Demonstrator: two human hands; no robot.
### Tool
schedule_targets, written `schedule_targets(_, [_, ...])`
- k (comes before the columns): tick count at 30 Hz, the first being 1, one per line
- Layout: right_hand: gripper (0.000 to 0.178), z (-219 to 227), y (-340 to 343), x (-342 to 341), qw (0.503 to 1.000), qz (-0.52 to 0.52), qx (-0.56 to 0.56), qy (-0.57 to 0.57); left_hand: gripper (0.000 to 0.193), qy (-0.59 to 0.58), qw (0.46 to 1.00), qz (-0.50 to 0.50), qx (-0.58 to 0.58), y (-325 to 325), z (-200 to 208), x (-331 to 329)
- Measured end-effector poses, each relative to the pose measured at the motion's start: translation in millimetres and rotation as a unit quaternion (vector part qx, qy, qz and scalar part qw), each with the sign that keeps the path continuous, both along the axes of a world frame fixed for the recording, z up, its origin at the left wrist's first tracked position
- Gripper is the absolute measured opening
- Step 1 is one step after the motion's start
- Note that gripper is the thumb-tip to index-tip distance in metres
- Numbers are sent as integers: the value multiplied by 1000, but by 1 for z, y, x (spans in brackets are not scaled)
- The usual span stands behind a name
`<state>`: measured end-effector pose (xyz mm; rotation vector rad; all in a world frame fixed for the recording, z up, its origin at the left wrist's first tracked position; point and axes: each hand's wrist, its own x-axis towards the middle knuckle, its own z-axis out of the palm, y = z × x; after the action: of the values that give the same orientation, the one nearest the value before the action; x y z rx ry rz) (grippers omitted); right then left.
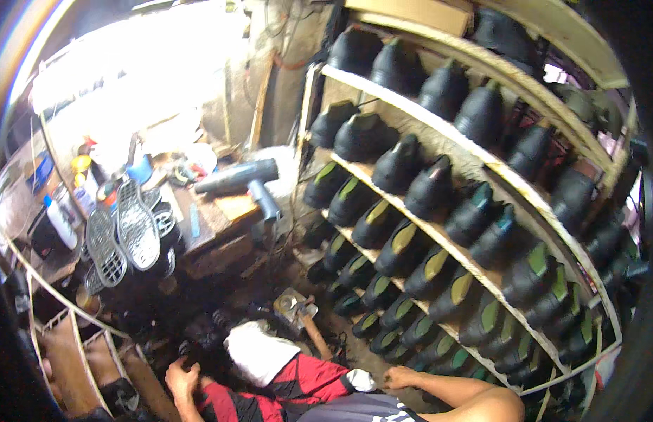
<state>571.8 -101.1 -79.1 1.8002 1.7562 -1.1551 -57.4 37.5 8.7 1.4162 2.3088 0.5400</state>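
Observation:
My left hand (182, 380) is low in the picture, left of my lap, with its fingers curled against a dark background. Whatever it may hold is lost in the shadow. On the other side of my lap, my right hand (398, 378) has its fingers bent in, and their tips are hard to see. Beside it lies a small white piece of cloth (361, 380). Red and black cloth (309, 378) covers my legs, and a larger white cloth (260, 353) lies past it. A hammer (314, 334) with a wooden handle rests on a pale block beyond my knees.
A rack (439, 252) with rows of black shoes rises close on the right. Shoe soles (138, 228) stand at the left, by a cluttered bench (210, 228) holding a heat gun (238, 176) and bottles. A wooden compartment shelf (62, 352) stands at lower left.

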Motion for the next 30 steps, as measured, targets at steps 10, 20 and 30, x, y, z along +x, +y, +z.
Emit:
schedule_targets(10, [37, -42, -32, -28, 993, -109, 50, -8, 67, -52, 991, -70, -97, 12, -52, -34])
schedule_targets(20, [41, 8, 6, -1, 954, -185, 231, 53, 71, 27, 978, -149, -145, 51, -60, -19])
schedule_targets(30, [60, 144, -84, 1, 910, -414, -11, 3, 58, -81, 957, -248, -128, 23, -52, -57])
